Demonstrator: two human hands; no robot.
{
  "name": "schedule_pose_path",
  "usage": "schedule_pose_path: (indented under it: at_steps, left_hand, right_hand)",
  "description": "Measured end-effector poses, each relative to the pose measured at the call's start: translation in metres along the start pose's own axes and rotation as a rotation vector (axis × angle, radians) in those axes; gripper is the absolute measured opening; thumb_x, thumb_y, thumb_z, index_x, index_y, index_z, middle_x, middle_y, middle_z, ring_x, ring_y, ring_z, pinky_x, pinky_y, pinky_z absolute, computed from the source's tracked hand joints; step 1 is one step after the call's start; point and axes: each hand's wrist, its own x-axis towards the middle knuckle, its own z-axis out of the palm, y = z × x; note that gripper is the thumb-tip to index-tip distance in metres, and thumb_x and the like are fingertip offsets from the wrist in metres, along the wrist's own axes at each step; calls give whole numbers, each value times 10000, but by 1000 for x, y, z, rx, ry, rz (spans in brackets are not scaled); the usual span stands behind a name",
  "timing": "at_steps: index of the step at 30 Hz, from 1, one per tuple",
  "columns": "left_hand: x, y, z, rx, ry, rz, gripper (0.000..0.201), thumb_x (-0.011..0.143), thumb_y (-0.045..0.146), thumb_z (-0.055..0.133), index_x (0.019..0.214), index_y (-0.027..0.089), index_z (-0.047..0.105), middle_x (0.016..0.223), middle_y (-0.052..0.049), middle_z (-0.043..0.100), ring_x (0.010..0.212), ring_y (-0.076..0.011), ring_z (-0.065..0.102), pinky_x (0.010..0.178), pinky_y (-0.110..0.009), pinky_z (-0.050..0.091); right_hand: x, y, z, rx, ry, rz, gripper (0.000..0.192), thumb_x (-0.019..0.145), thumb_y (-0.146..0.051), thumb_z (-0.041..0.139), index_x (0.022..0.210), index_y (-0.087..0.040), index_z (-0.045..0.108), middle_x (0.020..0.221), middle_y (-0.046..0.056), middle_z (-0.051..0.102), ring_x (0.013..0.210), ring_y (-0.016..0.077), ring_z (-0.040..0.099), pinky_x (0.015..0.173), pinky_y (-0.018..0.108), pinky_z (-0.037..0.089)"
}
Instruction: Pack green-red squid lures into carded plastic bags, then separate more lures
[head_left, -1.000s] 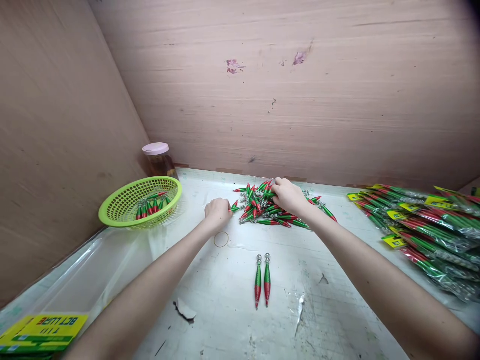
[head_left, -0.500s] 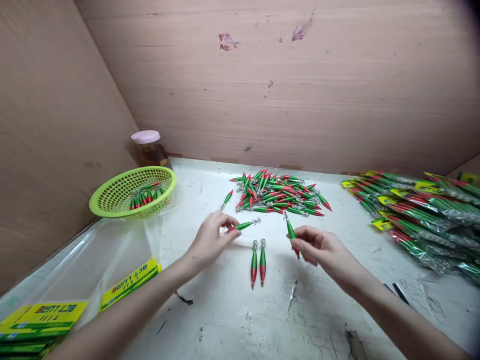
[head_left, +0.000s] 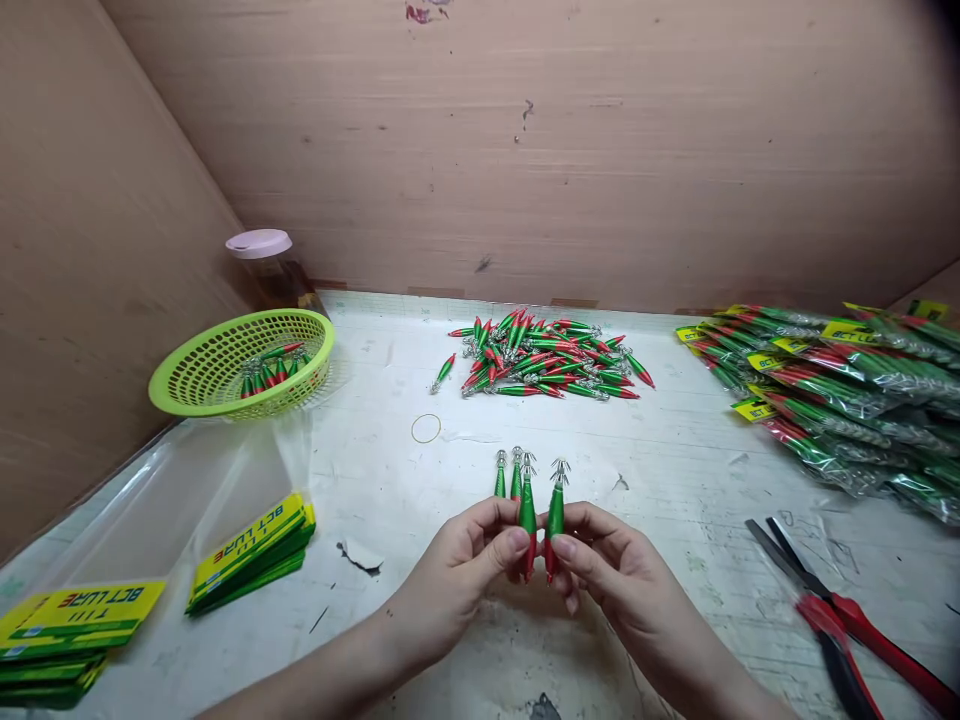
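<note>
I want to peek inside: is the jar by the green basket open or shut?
Shut. The jar stands upright behind the green basket with its pink lid sitting flat on top.

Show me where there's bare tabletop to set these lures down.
Free: between the lure pile and both hands, beside the rubber band; also between the pile and the scissors. Crowded: the right edge with bagged lures, the left with the basket and label cards.

One basket (head_left: 196, 380), one scissors (head_left: 840, 620)
</note>
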Motion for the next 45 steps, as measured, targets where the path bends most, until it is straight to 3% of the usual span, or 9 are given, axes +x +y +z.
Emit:
schedule_pose_path:
  at_steps: [14,19,29,37,45]
  left_hand:
    - [-3,-4,-2,93,81,-58,269,850,346,645,934,110,547,828,-58,552,748,-142,480,688,-258,389]
    - [-3,-4,0,52,70,-58,260,825,324,678,898,121,532,822,-53,568,774,-147,514,734,-271,401]
    - [-5,-4,2,51,97,-62,293,777,304,730,823,127,500,731,-7,514,672,-111,487,613,-209,377]
    - [-5,-2,1,13,53,-73,236,855,325,643,933,119,561,825,-61,569,779,-163,545,757,-289,434]
    - [-3,2,-2,-9,20,-35,218,909,281,568,1040,115,622,814,-59,592,751,-132,517,719,-230,429]
  right_hand:
    - [-6,-2,0,-25,0,-6,239,881,-307,610,1082,-183,645,885,45,546,729,106,467,605,212,422]
    - [-6,-1,0,-41,-13,-5,214,877,-307,614,1042,-177,652,882,40,530,730,109,464,607,218,420]
    - [-7,6,3,-3,-52,-17,164,886,-290,601,987,-168,638,859,30,516,735,109,458,620,220,404]
    - [-5,0,3,-13,-10,12,211,886,-315,599,1054,-195,641,877,36,560,732,114,475,619,215,418]
    - [-6,-3,1,8,18,31,258,886,-324,603,1094,-175,631,886,58,593,717,107,492,599,206,425]
